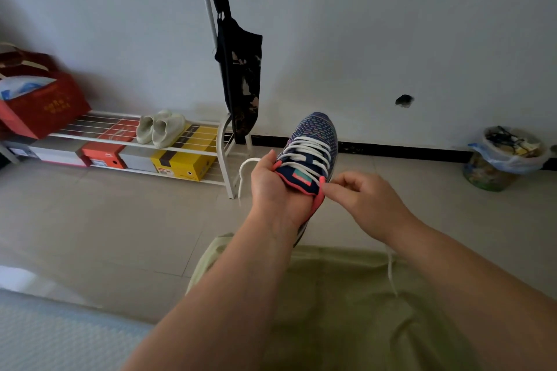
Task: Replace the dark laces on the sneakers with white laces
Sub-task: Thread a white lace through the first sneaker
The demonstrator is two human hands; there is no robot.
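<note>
A person sits with green-trousered knees at the bottom of the view, above a pale tiled floor (105, 220); against the white wall stands a low white shoe rack (193, 141) carrying a pair of pale shoes (159, 129), with boxes beneath; a red bag (42, 102) sits on its left end; a dark cloth bag (241, 75) hangs from a pole; a lined bin (506, 156) stands far right.

Held up between the knees and the wall is the sneaker (316, 135), navy knit with coloured flecks and a coral collar, toe pointing away; it looks light, its upper soft and yielding, its sole the stiff part, so the steadiest hold is probably round the heel and collar.

The left hand (271, 187) grips the sneaker at the collar and tongue, fingers curled inside the opening; the right hand (361, 193) is nearly closed, its fingertips pinching at the top right eyelet, seemingly on the lace.

The white lace (307, 150) already crosses every visible row; flat, limp and floppy, it is best taken by its stiffer tip; one loose end loops out left of the left hand, the other trails down over the right knee; lacing on this shoe looks nearly finished.
</note>
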